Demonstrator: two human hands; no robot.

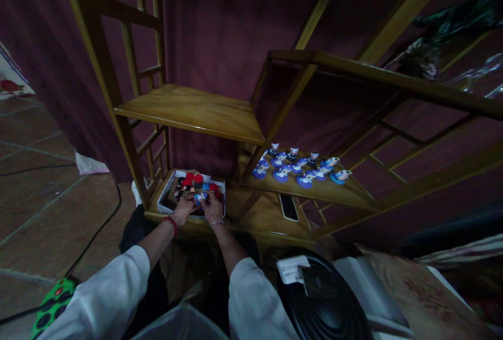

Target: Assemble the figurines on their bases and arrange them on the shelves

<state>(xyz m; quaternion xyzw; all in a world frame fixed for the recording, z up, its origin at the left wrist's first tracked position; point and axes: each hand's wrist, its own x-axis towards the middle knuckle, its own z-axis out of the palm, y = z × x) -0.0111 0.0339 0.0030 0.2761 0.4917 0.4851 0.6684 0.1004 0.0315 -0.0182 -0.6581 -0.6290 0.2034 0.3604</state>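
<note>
Both my hands meet over a shallow white-rimmed box (162,205) on the low left shelf. Between them is a small blue-and-white figurine (201,197). My left hand (185,209), with a red bead bracelet, grips it from the left. My right hand (212,208), wearing a thin bracelet, has its fingers closed on the figurine's other side. Inside the box lie several more figurines with red and dark parts (194,177), partly hidden by my hands.
To the right, several purple, blue and dark figurines (282,173) stand in rows on a wooden shelf (353,193). Below them lies a phone (289,207). A wooden shelf board (192,112) juts out above the box. A black round stool (334,303) stands at right, a green object (55,303) on the floor at left.
</note>
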